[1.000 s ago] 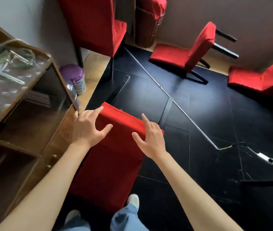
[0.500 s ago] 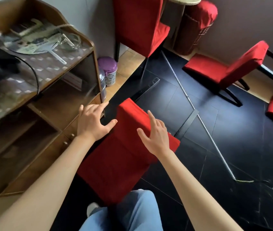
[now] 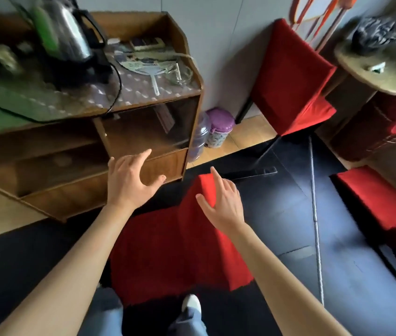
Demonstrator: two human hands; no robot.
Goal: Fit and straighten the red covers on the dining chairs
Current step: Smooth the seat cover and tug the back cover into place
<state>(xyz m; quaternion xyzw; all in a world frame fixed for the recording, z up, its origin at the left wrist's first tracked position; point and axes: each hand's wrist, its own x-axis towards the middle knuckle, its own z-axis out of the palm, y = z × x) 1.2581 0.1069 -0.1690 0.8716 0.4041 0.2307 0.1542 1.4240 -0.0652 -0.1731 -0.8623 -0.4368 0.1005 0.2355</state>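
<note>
A chair in a red cover [image 3: 175, 248] stands right in front of me, its back top near the middle of the view. My left hand [image 3: 131, 180] hovers with spread fingers to the left of the chair's back, in front of the cabinet, holding nothing. My right hand [image 3: 223, 202] is spread open over the top right of the red back; whether it touches the cloth is unclear. A second red-covered chair [image 3: 291, 81] stands against the wall. A third red-covered chair [image 3: 381, 204] is at the right edge.
A brown wooden cabinet [image 3: 143, 103] with a kettle [image 3: 68, 32] and a fan on top stands close on the left. A purple-lidded jar [image 3: 218, 127] and a plastic bottle sit on the floor beside it. A round stool top [image 3: 373, 71] is at the upper right. Black floor [image 3: 289, 214] lies to the right.
The view has swung left and up, showing more of the cabinet. My left hand has come off the chair's back and now hangs beside it; my right hand stays over the back.
</note>
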